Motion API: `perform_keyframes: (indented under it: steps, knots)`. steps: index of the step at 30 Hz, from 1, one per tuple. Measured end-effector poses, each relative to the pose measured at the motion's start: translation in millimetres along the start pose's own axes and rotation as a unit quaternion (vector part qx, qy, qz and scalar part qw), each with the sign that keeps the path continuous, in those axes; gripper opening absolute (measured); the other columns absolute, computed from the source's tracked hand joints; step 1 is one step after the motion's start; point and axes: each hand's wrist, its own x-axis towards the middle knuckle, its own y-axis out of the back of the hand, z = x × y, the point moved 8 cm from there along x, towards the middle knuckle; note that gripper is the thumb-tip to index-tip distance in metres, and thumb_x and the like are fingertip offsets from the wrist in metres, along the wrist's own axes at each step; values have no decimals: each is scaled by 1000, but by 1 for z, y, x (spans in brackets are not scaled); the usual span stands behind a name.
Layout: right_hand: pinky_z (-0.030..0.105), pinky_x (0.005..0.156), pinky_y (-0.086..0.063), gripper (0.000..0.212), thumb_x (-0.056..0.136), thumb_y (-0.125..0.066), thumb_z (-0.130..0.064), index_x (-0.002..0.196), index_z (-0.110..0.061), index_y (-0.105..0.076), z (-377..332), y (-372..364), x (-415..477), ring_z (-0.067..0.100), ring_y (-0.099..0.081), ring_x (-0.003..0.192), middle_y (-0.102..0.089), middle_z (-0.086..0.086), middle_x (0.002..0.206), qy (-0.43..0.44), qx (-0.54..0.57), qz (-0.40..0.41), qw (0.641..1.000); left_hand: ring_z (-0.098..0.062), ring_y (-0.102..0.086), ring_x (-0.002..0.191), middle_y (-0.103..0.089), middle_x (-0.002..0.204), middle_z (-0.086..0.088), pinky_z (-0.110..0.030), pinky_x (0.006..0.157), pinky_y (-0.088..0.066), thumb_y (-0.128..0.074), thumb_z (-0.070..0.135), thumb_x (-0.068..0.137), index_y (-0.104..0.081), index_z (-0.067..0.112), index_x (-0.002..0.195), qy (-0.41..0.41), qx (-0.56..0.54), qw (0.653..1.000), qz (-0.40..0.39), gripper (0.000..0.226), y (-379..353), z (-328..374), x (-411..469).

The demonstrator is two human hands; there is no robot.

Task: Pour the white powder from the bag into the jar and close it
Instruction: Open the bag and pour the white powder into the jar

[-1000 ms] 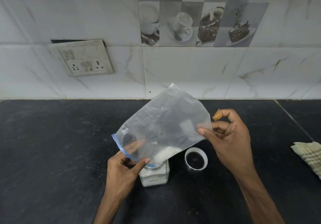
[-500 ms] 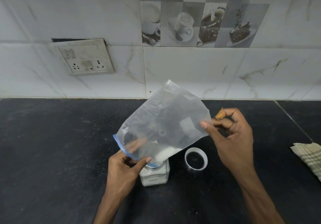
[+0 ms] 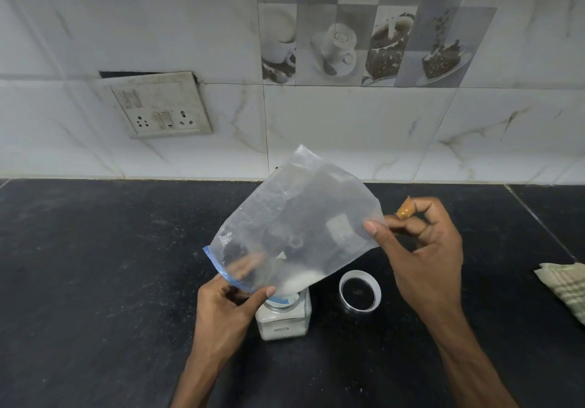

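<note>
A clear plastic bag (image 3: 297,224) with a blue zip edge is tilted mouth-down over a small square glass jar (image 3: 283,320) on the black counter. White powder (image 3: 300,281) has gathered at the bag's low corner, right above the jar's open mouth; the jar holds white powder. My left hand (image 3: 228,309) pinches the bag's blue mouth edge beside the jar. My right hand (image 3: 421,249) pinches the bag's raised right edge with thumb and fingers; a brown wrap covers one fingertip. The jar's round lid (image 3: 360,291) lies on the counter just right of the jar.
A folded checked cloth (image 3: 566,287) lies at the counter's right edge. A tiled wall with a switch and socket plate (image 3: 158,106) stands behind the black counter (image 3: 95,265).
The bag has stayed tilted over the jar, lifted very slightly; my right hand's grip shifted a little along the bag's edge. My left hand has barely moved.
</note>
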Motion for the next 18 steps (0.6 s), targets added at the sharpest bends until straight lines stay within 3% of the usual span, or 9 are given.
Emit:
perform_keyframes:
  steps: [4, 9, 14, 18]
  knots:
    - [26, 77, -58, 33, 74, -80, -18, 84, -27, -50, -1, -1, 0, 12, -75, 80, -77, -3, 82, 5, 4, -3, 1000, -9, -74, 70, -79, 93, 5, -14, 65, -57, -85, -3, 66, -74, 24, 107, -5, 3, 1000, -4, 50, -1, 2, 0]
    - [30, 79, -58, 32, 72, -80, -23, 83, -30, -50, -2, 0, 2, 14, -74, 79, -77, -2, 82, 8, 7, 7, 1000, 0, -69, 61, -78, 83, 8, -8, 59, -53, -85, -4, 66, -73, 28, 100, -9, 5, 1000, -1, 48, -2, 5, -1]
    - [30, 78, -58, 32, 73, -80, -20, 83, -25, -50, -2, -1, 1, 12, -74, 78, -77, -4, 83, 16, 0, 8, 1000, 0, -69, 59, -78, 84, 2, -9, 57, -53, -85, -5, 66, -76, 7, 101, -3, 4, 1000, -5, 38, 0, -1, 1]
    - [30, 78, -58, 32, 73, -80, -20, 83, -26, -51, -3, 0, 2, 14, -74, 78, -76, -2, 82, 22, -5, 11, 1000, -6, -73, 69, -79, 93, 4, -13, 63, -56, -86, -1, 66, -75, 22, 106, -8, -4, 1000, -4, 48, 0, -1, 1]
